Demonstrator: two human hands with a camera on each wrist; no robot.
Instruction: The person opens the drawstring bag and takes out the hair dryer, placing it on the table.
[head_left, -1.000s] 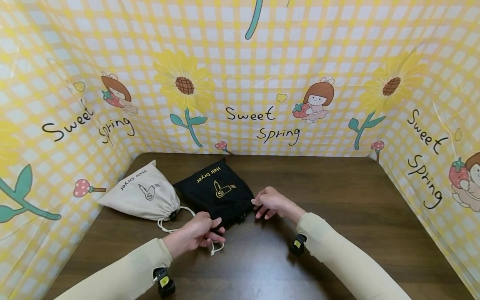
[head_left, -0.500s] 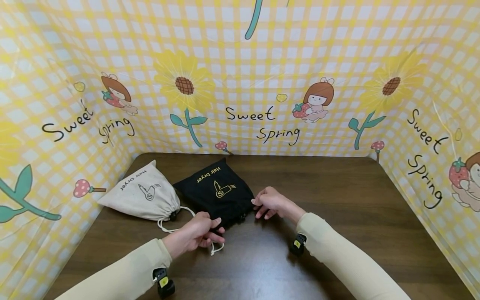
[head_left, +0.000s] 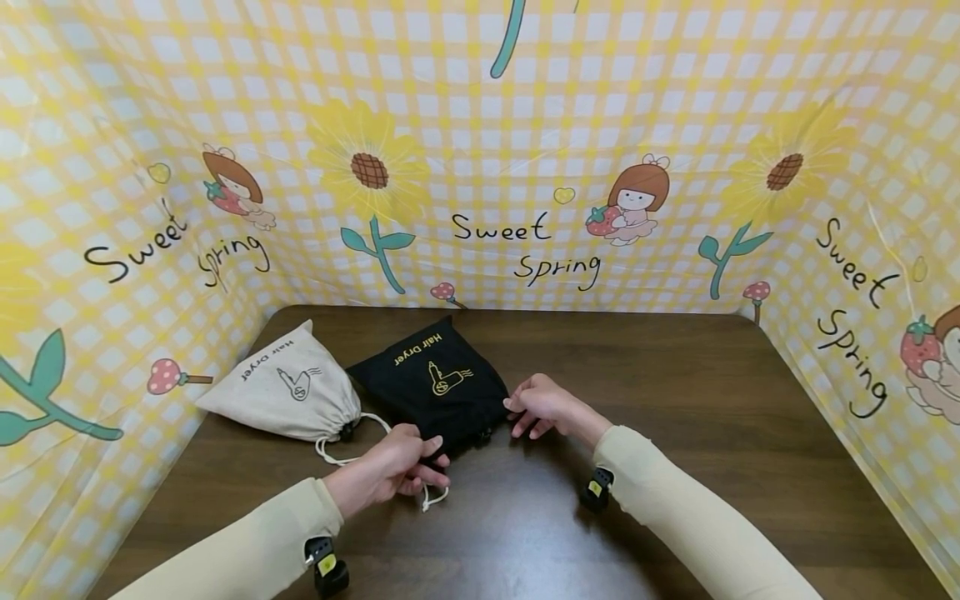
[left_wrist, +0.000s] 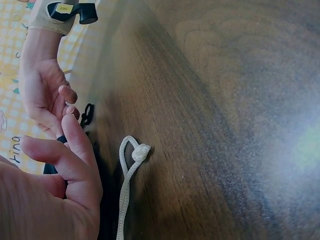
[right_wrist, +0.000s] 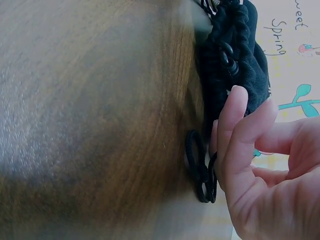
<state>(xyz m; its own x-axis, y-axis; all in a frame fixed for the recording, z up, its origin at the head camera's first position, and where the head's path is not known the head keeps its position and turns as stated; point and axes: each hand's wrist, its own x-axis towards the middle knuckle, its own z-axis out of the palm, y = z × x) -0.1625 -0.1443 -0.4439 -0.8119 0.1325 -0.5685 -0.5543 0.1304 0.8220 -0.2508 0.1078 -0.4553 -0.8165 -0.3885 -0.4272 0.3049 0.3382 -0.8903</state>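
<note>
A black drawstring bag (head_left: 442,400) with a yellow hair dryer print lies flat on the table, left of centre. At its near left corner, my left hand (head_left: 397,467) pinches the cloth between thumb and fingers. The right hand (head_left: 546,406) pinches the bag's right corner, its other fingers loosely bent. In the right wrist view the gathered mouth of the black bag (right_wrist: 245,65) shows, and a black cord (right_wrist: 190,150) hangs by the fingers. A knotted white cord (left_wrist: 124,185) lies on the table beside my left hand in the left wrist view.
A cream drawstring bag (head_left: 296,387) with a black hair dryer print lies left of the black one, its white cord (head_left: 324,454) trailing toward my left hand. Yellow checked cloth (head_left: 480,150) walls the brown wooden table (head_left: 675,383) at the back and sides.
</note>
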